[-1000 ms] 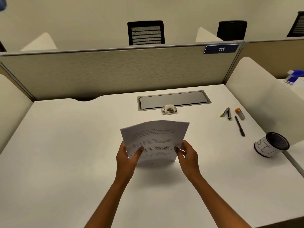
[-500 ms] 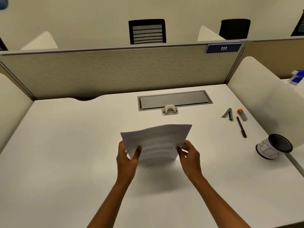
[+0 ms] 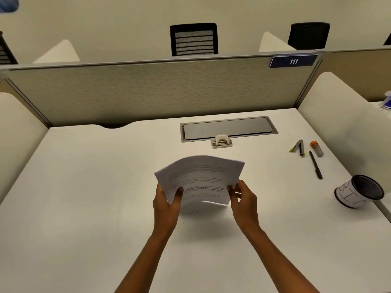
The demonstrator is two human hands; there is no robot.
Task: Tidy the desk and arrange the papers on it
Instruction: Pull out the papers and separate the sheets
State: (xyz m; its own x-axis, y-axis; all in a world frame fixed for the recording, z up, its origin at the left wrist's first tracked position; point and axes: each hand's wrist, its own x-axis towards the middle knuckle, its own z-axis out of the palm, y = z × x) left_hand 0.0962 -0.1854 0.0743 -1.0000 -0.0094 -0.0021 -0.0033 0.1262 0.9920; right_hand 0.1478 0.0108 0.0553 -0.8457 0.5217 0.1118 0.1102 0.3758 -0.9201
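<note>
A stack of printed papers point(image 3: 201, 178) is held up just above the white desk point(image 3: 84, 208), bowed upward in the middle. My left hand point(image 3: 167, 206) grips its lower left edge, thumb on the front. My right hand point(image 3: 243, 199) holds the lower right edge with curled fingers. At the right of the desk lie a black pen point(image 3: 315, 167), two green-tipped markers point(image 3: 298, 147) and an orange-capped tube point(image 3: 316, 148). A mesh pen cup point(image 3: 359, 193) lies tipped on its side near the right edge.
A grey cable hatch point(image 3: 228, 129) with a white latch point(image 3: 221, 141) is set into the desk's back. Beige partitions close off the back and both sides. A blue spray bottle point(image 3: 387, 101) stands on the neighbouring desk. Black chairs point(image 3: 193, 39) stand beyond.
The papers have risen a little off the desk and bent into an arch between my hands. Both hands keep their hold at the same spot.
</note>
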